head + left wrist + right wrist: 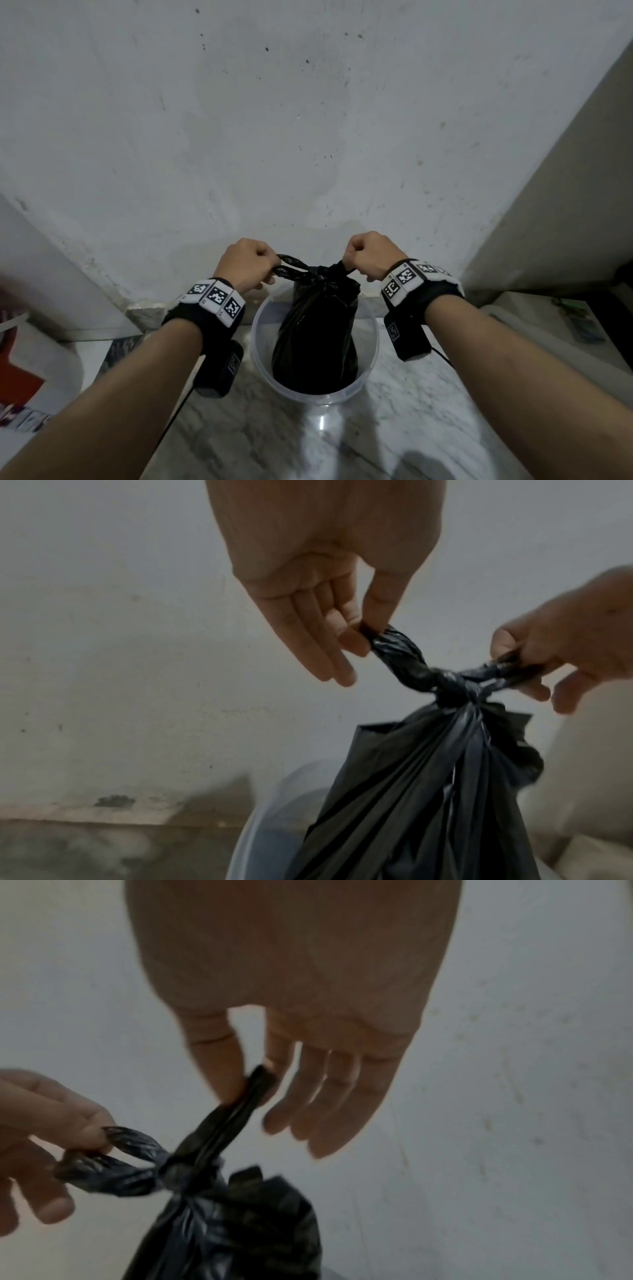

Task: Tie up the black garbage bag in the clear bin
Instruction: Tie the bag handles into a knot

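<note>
The black garbage bag stands upright inside the clear bin, its glossy top gathered into a knot, with 2 twisted ends stretched out sideways.

The clear bin stands on the counter, close to the wall behind it. The black bag sticks up out of the bin and fills most of it, with a thin gap left inside the rim. The left hand and right hand block both sides of the knot. The counter in front of the bin is open. A beige block closes off the right side.
</note>
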Motion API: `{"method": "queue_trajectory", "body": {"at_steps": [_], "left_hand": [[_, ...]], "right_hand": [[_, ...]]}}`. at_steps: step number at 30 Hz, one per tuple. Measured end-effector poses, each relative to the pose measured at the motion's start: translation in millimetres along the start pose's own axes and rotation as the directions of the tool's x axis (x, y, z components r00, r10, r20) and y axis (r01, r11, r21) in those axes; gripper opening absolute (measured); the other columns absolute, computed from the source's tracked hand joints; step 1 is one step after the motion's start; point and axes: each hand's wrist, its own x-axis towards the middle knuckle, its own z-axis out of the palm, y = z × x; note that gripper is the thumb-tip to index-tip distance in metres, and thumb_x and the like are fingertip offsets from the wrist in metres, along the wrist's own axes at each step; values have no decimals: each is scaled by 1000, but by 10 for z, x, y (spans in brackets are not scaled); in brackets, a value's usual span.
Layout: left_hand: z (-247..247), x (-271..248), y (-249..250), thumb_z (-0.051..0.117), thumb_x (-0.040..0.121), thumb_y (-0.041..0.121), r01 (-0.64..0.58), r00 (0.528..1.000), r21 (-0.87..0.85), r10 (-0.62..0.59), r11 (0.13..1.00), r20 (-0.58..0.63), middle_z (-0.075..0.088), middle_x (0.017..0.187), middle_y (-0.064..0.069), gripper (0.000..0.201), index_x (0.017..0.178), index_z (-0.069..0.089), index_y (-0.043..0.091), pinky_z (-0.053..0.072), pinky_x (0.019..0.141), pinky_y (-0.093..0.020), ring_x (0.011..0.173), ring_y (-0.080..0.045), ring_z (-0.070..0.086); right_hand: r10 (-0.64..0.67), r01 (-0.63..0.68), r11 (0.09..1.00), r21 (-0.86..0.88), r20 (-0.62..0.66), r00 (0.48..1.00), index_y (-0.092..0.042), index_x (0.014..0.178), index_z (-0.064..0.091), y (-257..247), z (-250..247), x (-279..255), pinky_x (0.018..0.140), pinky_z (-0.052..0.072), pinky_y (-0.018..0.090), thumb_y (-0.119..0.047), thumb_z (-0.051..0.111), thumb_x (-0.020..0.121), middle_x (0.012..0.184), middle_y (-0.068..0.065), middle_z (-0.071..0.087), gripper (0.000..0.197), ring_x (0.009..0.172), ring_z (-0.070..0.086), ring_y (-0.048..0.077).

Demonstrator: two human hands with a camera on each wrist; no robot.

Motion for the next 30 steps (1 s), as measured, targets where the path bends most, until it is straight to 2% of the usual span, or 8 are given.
{"method": "queue_trajectory", "body": {"at_steps": [2, 4, 6, 10, 17, 23, 27, 30], "left_hand": [[-60, 12, 27, 64, 79, 26, 7, 999, -34, -5, 999, 51, 75, 70, -7, 17, 74, 71, 11, 59, 66, -39, 66, -23, 74], [-94, 37, -15, 63, 80, 34, -29, 999, 140, 24, 990, 38, 75, 67, 1, 19, 73, 70, 17, 57, 71, -37, 70, -21, 73], [-104, 59, -109, 59, 78, 39, -34, 993, 400, 75, 916, -87, 74, 69, 6, 18, 70, 67, 24, 54, 74, -35, 78, -22, 69], [-79, 74, -296, 56, 77, 40, -44, 987, 522, 119, 852, -111, 72, 77, 4, 15, 69, 63, 29, 49, 71, -34, 83, -28, 66], [-207, 43, -402, 58, 80, 44, -44, 996, 489, 78, 871, -48, 73, 73, 9, 18, 71, 66, 30, 48, 72, -32, 82, -21, 66], [-177, 21, -341, 57, 82, 46, -43, 997, 493, 66, 869, -30, 73, 77, 7, 21, 71, 64, 29, 52, 76, -35, 82, -21, 67], [-222, 18, -287, 64, 83, 38, -45, 998, 278, 33, 960, 45, 74, 68, 4, 21, 72, 68, 21, 56, 76, -34, 70, -15, 72], [-216, -54, -266, 65, 84, 35, -46, 997, 152, 36, 987, 73, 76, 74, -2, 22, 79, 70, 14, 58, 72, -32, 63, -15, 73]], "right_hand": [[-52, 55, 996, -70, 48, 998, -20, 60, 62, -7, -57, 25, 70, 57, 37, -29, 65, 61, 62, -4, 65, 9, 63, 62, 21], [-70, 70, 985, -157, 6, 998, -20, 65, 62, 49, -124, 39, 71, 55, 34, -29, 67, 68, 63, -5, 68, 10, 68, 64, 19], [-59, 45, 979, -199, -68, 996, -19, 72, 64, 135, -168, 37, 70, 52, 31, -31, 66, 75, 67, -4, 71, 13, 74, 65, 19], [-29, 16, 974, -226, -53, 998, -21, 76, 65, 286, -57, 19, 70, 49, 30, -34, 62, 79, 73, -3, 73, 14, 78, 66, 20], [-48, 47, 970, -240, -1, 999, -22, 75, 66, 201, -71, 77, 71, 50, 30, -34, 62, 80, 69, -8, 72, 14, 76, 65, 15], [-67, 56, 961, -270, -33, 997, -24, 75, 63, 231, -71, 56, 73, 51, 32, -35, 61, 80, 77, -4, 71, 12, 80, 64, 20], [-108, 101, 974, -202, -25, 994, -23, 68, 60, 189, -115, 53, 76, 55, 39, -29, 64, 77, 72, 1, 70, 12, 76, 65, 22], [-111, 105, 977, -188, -20, 994, -21, 72, 62, 167, -151, 3, 76, 54, 36, -27, 67, 77, 76, 2, 69, 9, 80, 65, 25]]}}
